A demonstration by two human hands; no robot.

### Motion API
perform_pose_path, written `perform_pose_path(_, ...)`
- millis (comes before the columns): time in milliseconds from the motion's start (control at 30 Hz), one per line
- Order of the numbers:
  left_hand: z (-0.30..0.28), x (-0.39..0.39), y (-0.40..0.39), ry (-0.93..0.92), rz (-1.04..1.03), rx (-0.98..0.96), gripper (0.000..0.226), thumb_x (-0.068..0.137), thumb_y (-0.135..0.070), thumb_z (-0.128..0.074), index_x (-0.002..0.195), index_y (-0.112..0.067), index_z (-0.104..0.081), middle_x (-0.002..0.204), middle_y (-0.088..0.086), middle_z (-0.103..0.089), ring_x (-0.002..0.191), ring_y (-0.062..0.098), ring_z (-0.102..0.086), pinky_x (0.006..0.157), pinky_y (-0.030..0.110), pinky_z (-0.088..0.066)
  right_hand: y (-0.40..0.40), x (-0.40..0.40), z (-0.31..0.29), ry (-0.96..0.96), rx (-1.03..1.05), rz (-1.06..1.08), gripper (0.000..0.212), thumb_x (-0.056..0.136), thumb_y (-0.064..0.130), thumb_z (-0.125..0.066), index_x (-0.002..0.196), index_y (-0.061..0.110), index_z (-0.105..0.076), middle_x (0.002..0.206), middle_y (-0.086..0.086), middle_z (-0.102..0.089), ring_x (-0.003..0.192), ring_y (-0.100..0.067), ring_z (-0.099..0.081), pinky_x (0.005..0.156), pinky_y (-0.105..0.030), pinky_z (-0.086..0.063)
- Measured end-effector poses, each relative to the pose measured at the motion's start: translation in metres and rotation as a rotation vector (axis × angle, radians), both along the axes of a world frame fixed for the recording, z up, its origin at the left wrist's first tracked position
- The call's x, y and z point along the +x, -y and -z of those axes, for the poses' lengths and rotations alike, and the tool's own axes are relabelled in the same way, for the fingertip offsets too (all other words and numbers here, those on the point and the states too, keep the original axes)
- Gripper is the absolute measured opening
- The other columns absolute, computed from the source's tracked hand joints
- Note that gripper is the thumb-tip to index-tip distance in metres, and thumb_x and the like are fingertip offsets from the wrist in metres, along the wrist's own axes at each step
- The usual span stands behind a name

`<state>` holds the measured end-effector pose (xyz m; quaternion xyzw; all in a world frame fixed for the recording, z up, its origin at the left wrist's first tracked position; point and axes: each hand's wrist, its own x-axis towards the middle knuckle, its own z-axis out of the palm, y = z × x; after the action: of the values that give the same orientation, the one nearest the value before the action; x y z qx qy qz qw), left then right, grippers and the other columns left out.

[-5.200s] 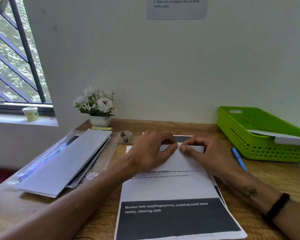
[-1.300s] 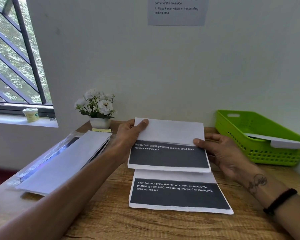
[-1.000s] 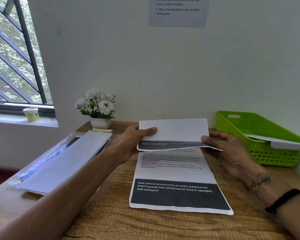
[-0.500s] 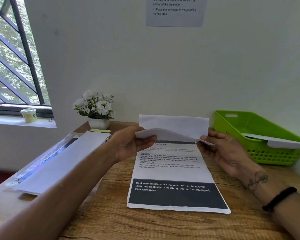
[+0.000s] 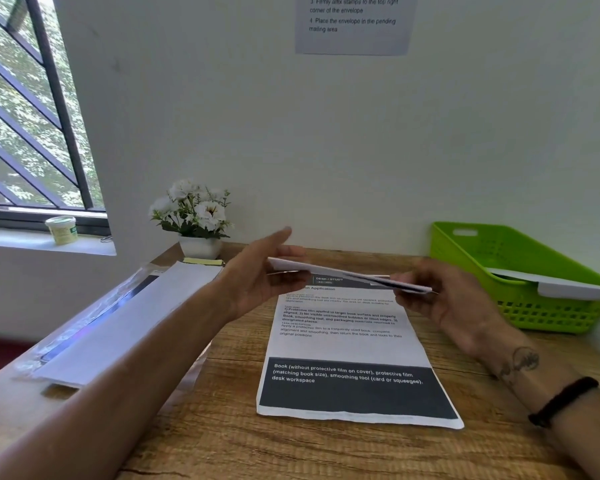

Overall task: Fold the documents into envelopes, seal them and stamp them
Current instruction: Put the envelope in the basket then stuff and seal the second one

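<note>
A folded white document (image 5: 347, 274) hangs edge-on above the desk, nearly flat. My left hand (image 5: 262, 277) holds its left end, thumb raised above it and fingers underneath. My right hand (image 5: 433, 296) grips its right end from below. Under them a second printed document (image 5: 350, 355) with a dark band at its near end lies flat on the wooden desk (image 5: 291, 445). A pile of white envelopes (image 5: 129, 323) lies on a clear plastic sleeve at the desk's left edge.
A green plastic basket (image 5: 520, 271) with a white envelope (image 5: 561, 284) across its rim stands at the back right. A small pot of white flowers (image 5: 196, 220) sits against the wall. A printed notice (image 5: 354, 22) hangs above. A small tub (image 5: 62, 229) stands on the window sill.
The folded document was lifted off the sheet beneath it, then tipped from upright to nearly flat, so now only its edge shows. Both hands stayed on its ends.
</note>
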<state>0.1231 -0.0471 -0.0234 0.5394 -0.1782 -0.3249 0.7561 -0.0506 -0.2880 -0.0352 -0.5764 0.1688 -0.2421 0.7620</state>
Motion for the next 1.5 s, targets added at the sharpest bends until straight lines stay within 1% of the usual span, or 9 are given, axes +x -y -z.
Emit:
perform_pose_path(200, -0.002, -0.004, 0.0, 0.19, 0.082, 0.024, 0.048, 0.076, -0.004, -0.081, 0.122, -0.004, -0.068, 0.111, 0.014, -0.074, 0.105, 0.028, -0.073, 0.091, 0.036, -0.063, -0.006, -0.003, 0.006, -0.122, -0.206, -0.139, 0.03, 0.079, -0.001, -0.078, 0.108, -0.006, -0.072, 0.094, -0.02, -0.076, 0.067, -0.021, -0.073, 0.06, -0.029, -0.062)
perform_pose_path(500, -0.017, 0.0, -0.016, 0.387, 0.058, 0.191, 0.036, 0.091, -0.034, -0.076, 0.121, -0.015, -0.074, 0.114, 0.006, -0.079, 0.102, 0.02, -0.074, 0.094, 0.038, -0.058, -0.008, -0.006, 0.007, -0.121, -0.32, -0.133, 0.027, 0.078, 0.001, -0.082, 0.104, 0.006, -0.077, 0.102, -0.018, -0.079, 0.081, -0.024, -0.075, 0.076, -0.035, -0.061)
perform_pose_path(667, -0.005, -0.012, 0.001, 1.088, -0.088, 0.504, 0.039, 0.084, -0.059, -0.074, 0.103, -0.026, -0.08, 0.093, -0.011, -0.08, 0.086, 0.001, -0.073, 0.082, 0.023, -0.06, -0.031, -0.001, 0.015, -0.118, -0.513, -0.133, 0.017, 0.079, 0.011, -0.086, 0.093, 0.021, -0.083, 0.1, -0.003, -0.081, 0.079, -0.01, -0.073, 0.076, -0.03, -0.056)
perform_pose_path(833, 0.009, -0.035, 0.018, 1.402, 0.073, 0.48, 0.017, 0.097, -0.041, -0.071, 0.101, -0.028, -0.082, 0.085, -0.016, -0.076, 0.078, -0.001, -0.069, 0.068, 0.019, -0.053, -0.041, 0.0, 0.02, -0.033, -0.677, -0.097, 0.011, 0.084, 0.009, -0.083, 0.09, 0.018, -0.081, 0.09, 0.007, -0.081, 0.062, 0.006, -0.065, 0.057, -0.008, -0.045)
perform_pose_path(933, 0.013, -0.038, 0.022, 1.414, 0.079, 0.464, 0.012, 0.098, -0.036, -0.07, 0.099, -0.029, -0.08, 0.077, -0.014, -0.072, 0.07, 0.003, -0.063, 0.062, 0.024, -0.047, -0.042, 0.0, 0.02, -0.028, -0.731, -0.105, 0.009, 0.085, 0.016, -0.083, 0.089, 0.024, -0.082, 0.093, 0.009, -0.08, 0.069, 0.003, -0.068, 0.061, -0.012, -0.048)
perform_pose_path(1067, 0.009, -0.031, 0.018, 1.392, 0.084, 0.496, 0.012, 0.1, -0.028, -0.069, 0.098, -0.022, -0.079, 0.073, -0.019, -0.065, 0.067, -0.01, -0.057, 0.06, 0.007, -0.037, -0.038, 0.003, 0.021, -0.051, -0.789, -0.042, 0.006, 0.085, 0.02, -0.083, 0.087, 0.025, -0.082, 0.074, 0.021, -0.074, 0.054, 0.004, -0.052, 0.054, -0.011, -0.038)
perform_pose_path(1133, 0.005, -0.025, 0.014, 1.384, 0.059, 0.504, 0.013, 0.099, -0.028, -0.07, 0.097, -0.019, -0.079, 0.074, -0.017, -0.065, 0.067, -0.01, -0.056, 0.061, 0.007, -0.037, -0.033, 0.004, 0.017, -0.017, -0.744, 0.009, 0.008, 0.085, 0.015, -0.083, 0.083, 0.022, -0.081, 0.064, 0.017, -0.071, 0.052, 0.003, -0.052, 0.051, -0.012, -0.04)
perform_pose_path(1267, -0.004, -0.007, 0.001, 1.256, 0.008, 0.517, 0.012, 0.101, -0.031, -0.068, 0.097, -0.024, -0.077, 0.085, -0.01, -0.073, 0.07, -0.006, -0.06, 0.062, 0.009, -0.043, -0.017, -0.002, 0.003, 0.055, -0.505, 0.152, 0.009, 0.083, 0.008, -0.083, 0.09, 0.014, -0.08, 0.087, -0.007, -0.08, 0.073, -0.015, -0.069, 0.064, -0.026, -0.056)
perform_pose_path(1500, -0.004, 0.001, -0.002, 0.795, -0.104, 0.336, 0.02, 0.094, -0.033, -0.076, 0.099, -0.014, -0.078, 0.084, 0.003, -0.078, 0.079, 0.016, -0.071, 0.082, 0.037, -0.062, -0.002, -0.004, 0.0, 0.077, -0.29, 0.215, 0.014, 0.076, 0.008, -0.086, 0.085, 0.015, -0.078, 0.095, -0.007, -0.076, 0.086, -0.023, -0.068, 0.081, -0.034, -0.055)
